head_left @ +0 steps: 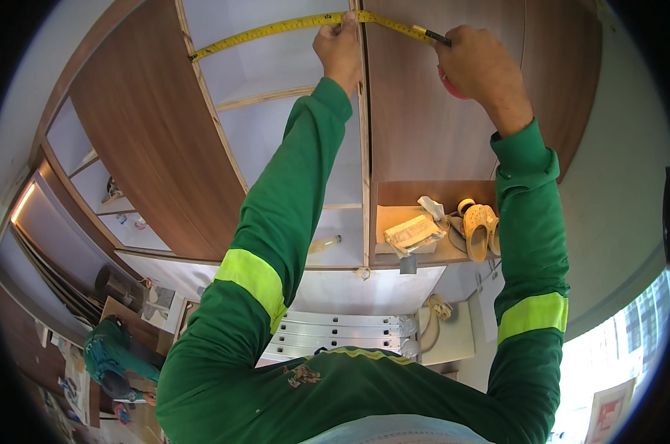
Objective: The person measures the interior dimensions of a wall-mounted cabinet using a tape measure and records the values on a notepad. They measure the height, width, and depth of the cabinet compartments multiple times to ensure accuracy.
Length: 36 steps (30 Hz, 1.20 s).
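Note:
A yellow tape measure [261, 32] stretches across the open cabinet bay from the left wooden edge [196, 66] to my right hand. My left hand [336, 52] pinches the tape at the central upright [362, 126]. My right hand [475, 70] is closed around the tape measure's case, whose red body [450, 85] shows under my fingers, and a dark pen-like stick [435, 35] pokes out from it over the tape. Both my arms reach up in green sleeves with yellow bands. Brown cabinet panels [438, 140] flank the open white shelves [283, 140].
A lit niche [399, 217] below right holds paper, tape rolls and tan objects. A silver ladder [327, 329] stands below me. A co-worker in green [116, 359] bends over at lower left. A bright window [608, 355] is at lower right.

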Each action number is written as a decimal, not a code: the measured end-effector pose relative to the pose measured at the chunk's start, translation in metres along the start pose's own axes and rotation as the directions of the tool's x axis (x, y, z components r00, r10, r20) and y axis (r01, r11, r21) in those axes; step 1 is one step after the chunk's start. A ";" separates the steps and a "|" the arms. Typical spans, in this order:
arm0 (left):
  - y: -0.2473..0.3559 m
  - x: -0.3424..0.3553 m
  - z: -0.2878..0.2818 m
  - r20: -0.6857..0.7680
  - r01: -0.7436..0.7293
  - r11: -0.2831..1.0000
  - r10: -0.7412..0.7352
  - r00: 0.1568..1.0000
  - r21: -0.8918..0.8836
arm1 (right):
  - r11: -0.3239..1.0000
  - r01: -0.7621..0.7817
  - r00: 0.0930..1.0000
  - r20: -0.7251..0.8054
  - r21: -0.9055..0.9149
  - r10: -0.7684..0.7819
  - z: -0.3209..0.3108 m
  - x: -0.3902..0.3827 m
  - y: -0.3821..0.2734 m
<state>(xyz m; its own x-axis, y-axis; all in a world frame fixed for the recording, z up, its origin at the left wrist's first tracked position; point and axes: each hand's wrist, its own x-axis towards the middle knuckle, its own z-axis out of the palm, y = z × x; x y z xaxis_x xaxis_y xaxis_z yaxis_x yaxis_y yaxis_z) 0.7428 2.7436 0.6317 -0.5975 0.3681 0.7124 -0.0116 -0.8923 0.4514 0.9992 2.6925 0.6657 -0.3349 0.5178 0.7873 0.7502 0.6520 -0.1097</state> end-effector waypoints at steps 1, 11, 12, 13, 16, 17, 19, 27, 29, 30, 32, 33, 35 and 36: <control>0.000 0.001 -0.002 -0.001 0.009 1.000 -0.009 1.000 0.018 | 1.000 0.012 1.000 -0.002 0.002 -0.012 -0.002 -0.003 -0.003; 0.003 -0.009 0.008 -0.063 0.003 1.000 -0.002 0.998 0.017 | 0.996 -0.081 0.996 0.034 -0.043 0.082 -0.019 -0.019 -0.036; 0.003 -0.007 0.004 -0.080 0.032 0.997 -0.026 0.996 0.074 | 0.993 -0.098 0.994 0.035 -0.059 0.100 -0.019 -0.020 -0.038; 0.002 -0.001 -0.001 -0.100 0.058 0.990 -0.045 0.994 0.128 | 0.995 -0.085 0.995 0.040 -0.060 0.088 -0.021 -0.020 -0.038; -0.001 0.035 -0.045 0.103 0.162 0.986 -0.166 0.981 0.038 | 0.999 -0.018 1.000 -0.006 -0.036 0.018 -0.012 -0.013 -0.041; 0.004 0.033 -0.045 0.128 0.145 0.989 -0.148 0.981 0.026 | 0.999 -0.006 0.998 -0.071 -0.044 0.003 -0.009 -0.014 -0.033; 0.010 0.028 -0.044 0.174 0.114 0.993 -0.115 0.978 0.011 | 0.998 -0.010 0.996 -0.084 -0.059 0.005 -0.011 -0.017 -0.023; 0.101 0.041 -0.165 -0.093 -0.031 0.993 0.020 0.995 -0.117 | 0.988 -0.137 0.986 0.089 -0.074 0.143 0.008 -0.035 -0.012; 0.114 0.049 -0.191 -0.135 -0.104 0.995 0.102 0.986 -0.009 | 0.985 -0.159 0.984 0.068 -0.060 0.163 0.016 -0.030 -0.012; 0.120 0.053 -0.203 -0.157 -0.110 0.993 0.116 0.981 0.049 | 0.982 -0.181 0.979 0.087 -0.052 0.185 0.017 -0.028 -0.015; 0.133 0.052 -0.213 -0.200 -0.117 0.982 0.146 0.969 0.151 | 0.974 -0.221 0.967 0.118 -0.049 0.226 0.016 -0.021 -0.018; 0.139 0.051 -0.216 -0.244 -0.085 0.968 0.144 0.959 0.237 | 0.978 -0.202 0.976 0.072 -0.058 0.206 0.019 -0.017 -0.014; 0.148 0.057 -0.233 -0.249 -0.151 0.762 0.383 0.890 0.630 | 0.984 -0.164 0.986 -0.015 -0.072 0.163 0.026 -0.012 -0.008; 0.153 0.060 -0.242 -0.212 -0.152 0.600 0.491 0.845 0.785 | 0.982 -0.170 0.985 0.005 -0.078 0.171 0.027 -0.007 -0.006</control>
<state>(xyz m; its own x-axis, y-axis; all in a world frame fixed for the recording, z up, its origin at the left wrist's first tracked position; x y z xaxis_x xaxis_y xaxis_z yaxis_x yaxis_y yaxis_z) 0.5111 2.5657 0.6141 -0.6804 -0.1823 0.7098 0.7134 -0.3859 0.5849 0.9816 2.7001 0.6448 -0.2040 0.6244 0.7540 0.8384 0.5091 -0.1947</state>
